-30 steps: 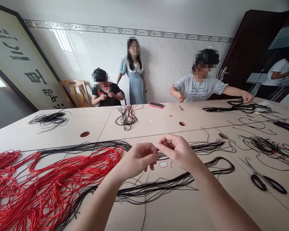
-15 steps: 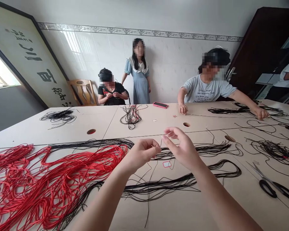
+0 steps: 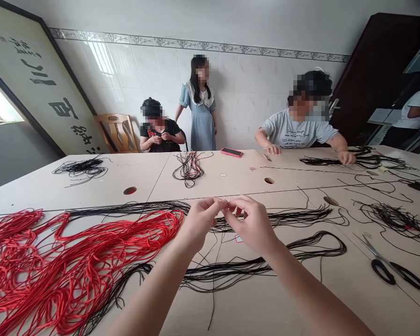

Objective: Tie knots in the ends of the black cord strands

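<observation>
Over the middle of the table, my left hand [image 3: 203, 220] is closed in a pinch on a thin black cord [image 3: 213, 298], whose tail hangs down toward the near edge. My right hand [image 3: 252, 223] meets it, thumb and fingertips closed at the same spot, touching the left fingertips. The exact spot where the cord is gripped is hidden by the fingers. Beneath my hands lie bundles of black cord [image 3: 297, 215], with another black bundle [image 3: 231, 269] nearer me. Partly behind my right hand is a small red-edged label [image 3: 238, 239].
A tangled heap of red cord [image 3: 101, 252] covers the left side. Scissors [image 3: 381, 259] lie open at the right, near a black cord tangle [image 3: 395, 219]. A pink-cased phone [image 3: 231, 152] sits at the far edge. Across the table, a co-worker's hand [image 3: 346, 157] touches black cords.
My right hand has moved left and down, its fingers closing against my left fingertips. The co-worker at the right has drawn the outstretched arm back inward; a small tool now shows by their other hand.
</observation>
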